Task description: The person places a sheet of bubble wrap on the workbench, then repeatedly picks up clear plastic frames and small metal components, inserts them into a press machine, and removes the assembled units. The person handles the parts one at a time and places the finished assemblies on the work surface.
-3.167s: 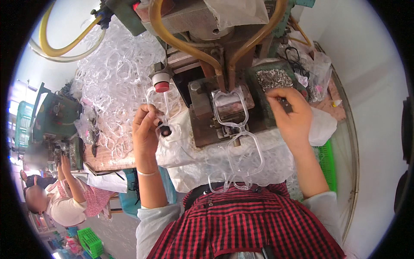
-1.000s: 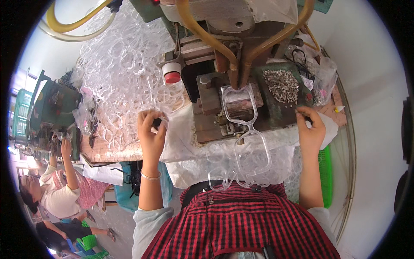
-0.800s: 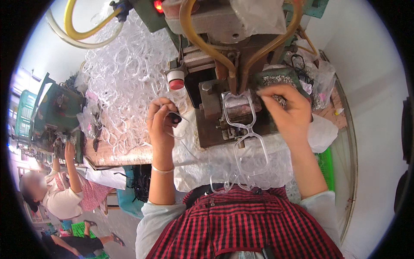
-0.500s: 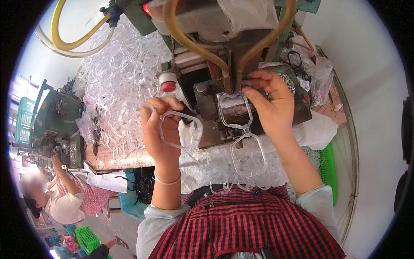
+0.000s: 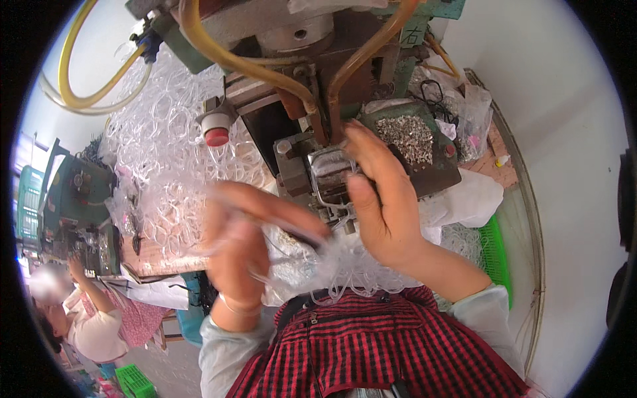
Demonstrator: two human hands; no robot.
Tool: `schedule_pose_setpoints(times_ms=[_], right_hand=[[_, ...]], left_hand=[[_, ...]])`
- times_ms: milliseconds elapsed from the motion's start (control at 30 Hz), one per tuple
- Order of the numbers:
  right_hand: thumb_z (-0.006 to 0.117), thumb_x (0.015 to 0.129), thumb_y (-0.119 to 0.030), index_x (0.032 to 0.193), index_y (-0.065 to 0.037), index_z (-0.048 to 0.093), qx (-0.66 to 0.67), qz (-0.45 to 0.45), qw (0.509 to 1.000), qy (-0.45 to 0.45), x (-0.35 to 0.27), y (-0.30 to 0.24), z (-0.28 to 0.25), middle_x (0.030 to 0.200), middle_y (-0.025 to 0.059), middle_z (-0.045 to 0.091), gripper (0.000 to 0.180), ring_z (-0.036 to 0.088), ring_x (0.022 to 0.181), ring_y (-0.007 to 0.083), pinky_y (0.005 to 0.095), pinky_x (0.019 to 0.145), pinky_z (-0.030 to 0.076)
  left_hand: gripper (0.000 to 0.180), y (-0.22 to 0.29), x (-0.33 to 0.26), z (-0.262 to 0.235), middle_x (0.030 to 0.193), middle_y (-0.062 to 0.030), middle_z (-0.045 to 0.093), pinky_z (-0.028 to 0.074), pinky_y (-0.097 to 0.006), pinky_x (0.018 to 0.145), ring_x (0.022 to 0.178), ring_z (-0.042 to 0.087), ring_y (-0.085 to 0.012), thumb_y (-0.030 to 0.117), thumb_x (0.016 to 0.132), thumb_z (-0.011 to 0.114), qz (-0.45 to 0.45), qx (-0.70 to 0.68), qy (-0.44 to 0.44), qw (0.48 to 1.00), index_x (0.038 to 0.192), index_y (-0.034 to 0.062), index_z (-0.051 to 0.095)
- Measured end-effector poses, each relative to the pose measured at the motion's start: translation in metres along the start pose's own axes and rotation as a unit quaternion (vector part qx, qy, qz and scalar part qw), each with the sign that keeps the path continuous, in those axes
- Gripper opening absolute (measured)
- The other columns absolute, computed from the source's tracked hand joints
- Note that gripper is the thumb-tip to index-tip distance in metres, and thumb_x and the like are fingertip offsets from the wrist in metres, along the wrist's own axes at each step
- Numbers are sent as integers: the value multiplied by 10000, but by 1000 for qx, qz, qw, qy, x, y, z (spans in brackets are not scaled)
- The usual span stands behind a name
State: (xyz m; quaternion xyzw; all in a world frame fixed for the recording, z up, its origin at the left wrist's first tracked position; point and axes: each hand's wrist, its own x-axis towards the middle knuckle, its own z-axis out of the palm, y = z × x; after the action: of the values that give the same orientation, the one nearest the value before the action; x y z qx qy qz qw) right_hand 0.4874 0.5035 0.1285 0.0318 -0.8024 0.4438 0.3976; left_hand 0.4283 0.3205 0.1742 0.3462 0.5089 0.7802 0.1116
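Note:
A clear plastic eyeglass frame [image 5: 314,178] lies at the metal fixture of a green bench machine [image 5: 292,46], below two yellow hoses. My right hand [image 5: 385,205] is beside it, thumb and fingers spread apart, the fingertips by the fixture and the thumb close to the frame's right side. Motion smears my left hand [image 5: 232,245], left of and nearer than the fixture. Its fingers are curled round another clear eyeglass frame [image 5: 257,265], which is blurred too. A dark strip [image 5: 302,232] shows along that hand's fingers; its kind cannot be made out.
Clear frames are heaped on the bench [image 5: 159,255] at left. A red button [image 5: 216,136] sits left of the fixture. Small metal parts [image 5: 406,138] lie on the machine's right. More clear frames [image 5: 371,268] rest before my apron. A co-worker [image 5: 99,318] sits at another machine.
My left hand has swung down and toward the fixture, blurring. My right hand has lowered, its thumb and fingers parting from the frame's upper end. The whole view has shifted slightly.

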Motion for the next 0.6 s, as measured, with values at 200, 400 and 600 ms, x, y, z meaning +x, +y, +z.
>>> schedule_pose_setpoints(times_ms=[200,400,600], right_hand=[[590,1023,-198,1351,10,555,-66,198,974,85,-6,89,-38,1234,198,672,389,660,1131,266,357,989,489],[634,987,-146,1247,13,620,-90,158,965,188,-16,120,-82,1126,142,701,305,659,1048,201,326,927,503],[742,816,-53,951,-22,708,-288,173,942,-13,-46,102,-82,940,113,679,142,660,886,285,360,837,508]], left_hand=[[289,-37,6,20,892,-319,699,568,-353,641,746,722,-316,329,1025,459,-430,-307,-134,838,1035,43,495],[240,-61,10,37,905,-298,708,558,-278,580,721,718,-274,325,1035,439,-411,-290,-68,862,1040,93,498],[178,-51,4,38,871,-270,715,521,-239,518,756,712,-241,278,1014,433,-460,-260,-55,847,1021,107,481]])
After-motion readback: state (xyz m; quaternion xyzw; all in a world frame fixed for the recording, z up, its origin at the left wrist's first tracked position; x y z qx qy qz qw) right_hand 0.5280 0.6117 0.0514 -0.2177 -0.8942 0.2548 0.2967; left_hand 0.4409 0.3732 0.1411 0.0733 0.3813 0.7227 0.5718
